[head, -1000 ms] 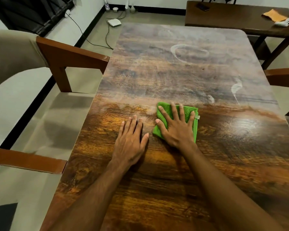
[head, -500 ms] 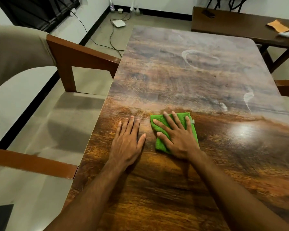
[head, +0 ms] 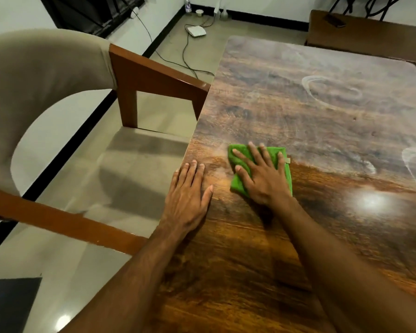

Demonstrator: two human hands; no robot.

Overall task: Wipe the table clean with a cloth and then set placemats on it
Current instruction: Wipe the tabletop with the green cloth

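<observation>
While flat on table [head: 310, 121], R hand [head: 264, 181] fingers apart atop cloth [head: 237, 184]; L hand [head: 187, 195] fingers together.

Left grip [head: 189, 192], right grip [head: 262, 180]: flat

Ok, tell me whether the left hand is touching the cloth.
Apart. The head view shows a strip of bare table between the left hand and the cloth, which lies under the right hand.
</observation>
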